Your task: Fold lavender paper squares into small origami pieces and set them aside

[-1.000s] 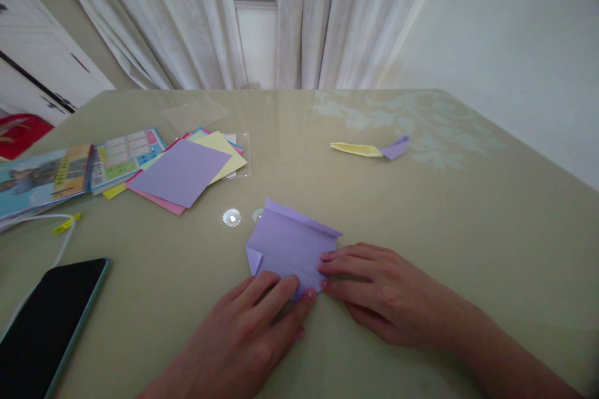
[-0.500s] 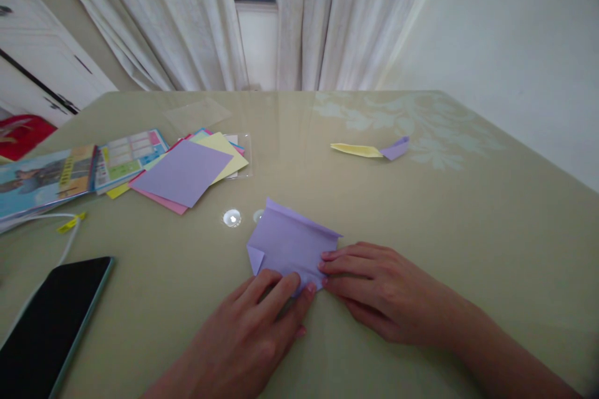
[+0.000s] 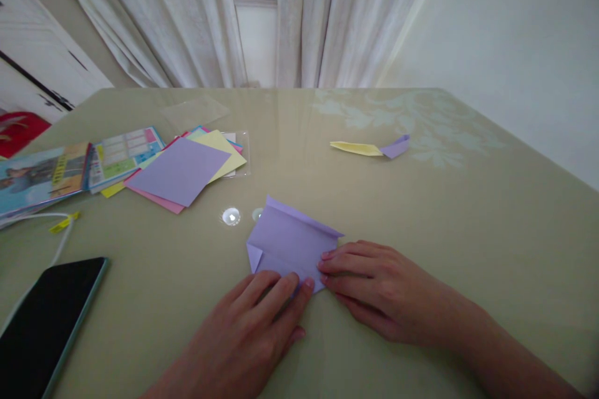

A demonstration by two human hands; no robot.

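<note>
A partly folded purple paper (image 3: 289, 242) lies flat on the glossy beige table (image 3: 421, 212), with a folded strip along its far edge and a small turned-up corner at its left. My left hand (image 3: 255, 330) lies flat with fingers stretched out, fingertips pressing the paper's near edge. My right hand (image 3: 374, 290) also lies flat, its fingertips pressing the paper's near right corner. The two hands' fingertips almost meet. Neither hand grips anything.
A stack of coloured paper squares (image 3: 185, 168) with a purple sheet on top lies at left, beside printed booklets (image 3: 70, 168). A black phone (image 3: 42, 324) and white cable (image 3: 51, 224) sit near left. Two folded paper pieces, yellow (image 3: 355, 148) and purple (image 3: 395, 146), lie farther right.
Almost nothing has moved. My left fingertips shifted very slightly along the paper's near edge; the view wobbled a little.
</note>
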